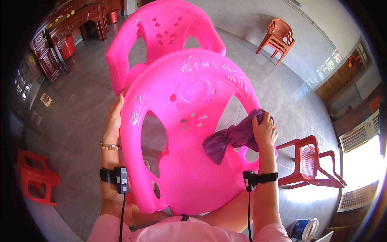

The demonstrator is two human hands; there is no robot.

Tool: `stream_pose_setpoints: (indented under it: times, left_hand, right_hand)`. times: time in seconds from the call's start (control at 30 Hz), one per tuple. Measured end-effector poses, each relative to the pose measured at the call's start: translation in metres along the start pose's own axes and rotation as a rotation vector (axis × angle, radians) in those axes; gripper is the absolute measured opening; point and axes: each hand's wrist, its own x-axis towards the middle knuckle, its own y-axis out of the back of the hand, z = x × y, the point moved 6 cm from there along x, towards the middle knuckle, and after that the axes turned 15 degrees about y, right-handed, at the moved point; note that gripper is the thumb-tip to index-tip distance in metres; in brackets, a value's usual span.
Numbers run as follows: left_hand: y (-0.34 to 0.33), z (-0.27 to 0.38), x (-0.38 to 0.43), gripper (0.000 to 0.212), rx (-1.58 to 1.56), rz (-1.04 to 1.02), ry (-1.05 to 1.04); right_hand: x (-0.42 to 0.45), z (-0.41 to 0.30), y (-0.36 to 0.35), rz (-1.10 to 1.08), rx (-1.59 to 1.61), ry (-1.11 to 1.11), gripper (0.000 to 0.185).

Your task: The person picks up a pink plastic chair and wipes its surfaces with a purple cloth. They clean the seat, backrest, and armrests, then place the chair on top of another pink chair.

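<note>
A bright pink plastic armchair (196, 169) stands right before me, its carved top rail curving away from my lap. My left hand (115, 116) rests along the outside of its left edge, fingers partly hidden behind the rim; whether it grips the rim is not clear. In my right hand (265, 130) is a bunched purple cloth (232, 137), pressed on the right armrest, with its loose end hanging over the seat side. A second pink plastic armchair (164, 27) stands just behind the first, partly covered by it.
Stacked orange-brown chairs (279, 36) stand by the far wall. A reddish-brown chair (311, 163) is at the right, near a bucket (304, 228). On the left are a red plastic stool (39, 178) and carved wooden furniture (75, 25).
</note>
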Motion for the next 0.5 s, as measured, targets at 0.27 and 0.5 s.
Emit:
stream_pose_setpoints:
  times: [0.27,0.5]
  left_hand:
    - [-0.021,0.004,-0.002,0.049,-0.062,-0.183,-0.022]
    - [-0.028,0.010,-0.011,0.047,0.049,-0.108,-0.070]
  right_hand:
    - [-0.032,0.011,0.010,0.000,-0.041,-0.036,0.058]
    - [0.028,-0.014,-0.020,0.106,0.074,0.015,0.058]
